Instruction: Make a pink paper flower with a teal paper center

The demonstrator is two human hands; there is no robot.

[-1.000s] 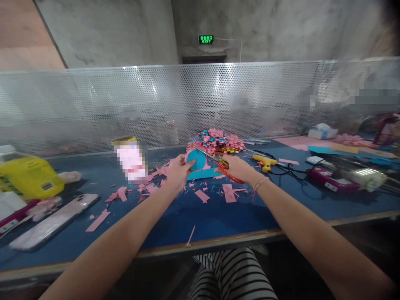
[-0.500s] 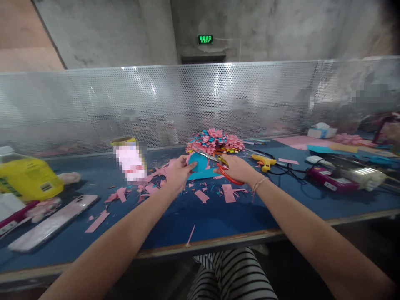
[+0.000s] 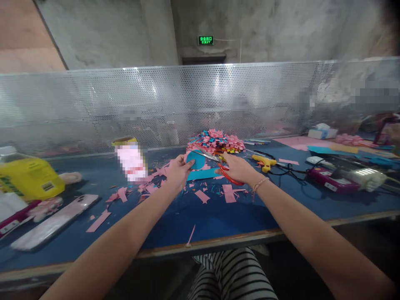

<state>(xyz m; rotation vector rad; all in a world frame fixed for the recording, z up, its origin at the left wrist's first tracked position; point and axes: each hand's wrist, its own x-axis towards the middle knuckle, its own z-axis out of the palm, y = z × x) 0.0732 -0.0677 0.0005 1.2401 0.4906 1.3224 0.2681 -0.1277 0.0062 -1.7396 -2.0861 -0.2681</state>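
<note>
Pinched between the thumb and fingers of my left hand is a rounded piece of blue paper, with some pink showing at its edge. My right hand is closed around the red handles of a pair of scissors. The blades point left and lie across the upper right edge of the blue paper. Below the hands a blue paper strip rests on the table. Behind them sits a heap of pink, blue and yellow paper flowers.
Pink scraps litter the blue table. To the right lie a yellow glue gun with a black cord and a purple power strip. A phone and a yellow-labelled jug are at left. A perforated metal screen stands behind.
The blue paper has turned in my left hand and shows a rounder outline. The scissors have shifted slightly against its edge.
</note>
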